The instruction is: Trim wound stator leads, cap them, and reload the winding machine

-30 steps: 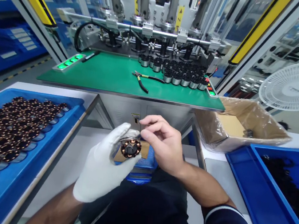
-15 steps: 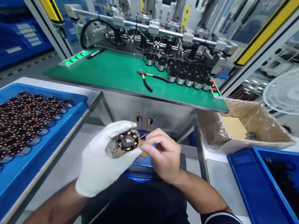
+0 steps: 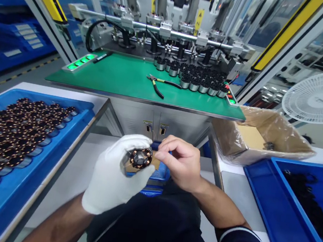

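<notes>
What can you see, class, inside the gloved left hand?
A round copper-wound part, its face visible; the left hand covers much of its outer side.

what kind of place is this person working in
Most likely a factory assembly station: a machine with a yellow warning label stands behind a green worktop, and a blue tray of copper-wound parts sits at the left.

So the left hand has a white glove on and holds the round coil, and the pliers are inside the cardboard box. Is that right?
Not quite: the pliers lie on the green table, as the head view shows. The rest is right: the left hand wears a white glove and holds the round coil.
</notes>
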Action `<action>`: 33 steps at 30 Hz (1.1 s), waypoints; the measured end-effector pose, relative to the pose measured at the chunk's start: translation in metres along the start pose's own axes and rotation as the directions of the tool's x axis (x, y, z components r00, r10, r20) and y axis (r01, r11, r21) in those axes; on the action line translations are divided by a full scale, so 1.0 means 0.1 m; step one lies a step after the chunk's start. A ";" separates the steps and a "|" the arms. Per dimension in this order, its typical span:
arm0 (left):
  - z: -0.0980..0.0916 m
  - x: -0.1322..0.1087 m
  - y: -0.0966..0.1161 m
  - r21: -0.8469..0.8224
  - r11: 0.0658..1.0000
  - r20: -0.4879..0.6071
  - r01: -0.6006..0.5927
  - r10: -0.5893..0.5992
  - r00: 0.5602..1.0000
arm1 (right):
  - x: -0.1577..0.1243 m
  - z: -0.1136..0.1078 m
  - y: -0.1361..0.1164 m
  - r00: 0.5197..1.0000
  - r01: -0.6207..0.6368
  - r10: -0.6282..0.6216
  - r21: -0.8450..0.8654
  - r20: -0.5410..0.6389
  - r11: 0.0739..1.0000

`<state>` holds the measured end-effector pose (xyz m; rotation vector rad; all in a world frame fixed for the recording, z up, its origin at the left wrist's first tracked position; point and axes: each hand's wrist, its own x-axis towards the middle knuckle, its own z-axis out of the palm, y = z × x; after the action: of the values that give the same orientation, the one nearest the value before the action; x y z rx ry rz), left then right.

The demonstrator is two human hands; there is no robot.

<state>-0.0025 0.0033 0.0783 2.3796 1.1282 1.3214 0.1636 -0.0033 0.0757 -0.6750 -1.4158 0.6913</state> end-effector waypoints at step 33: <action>-0.12 0.20 0.08 -0.541 0.732 0.497 0.413 -0.118 0.860 | 0.39 -0.36 -0.06 0.736 0.346 -0.274 0.003 0.619 0.938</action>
<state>-0.0013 0.0095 0.1021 1.7758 0.7029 0.8193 0.2010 0.0225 0.1030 -0.2763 -2.1317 0.5840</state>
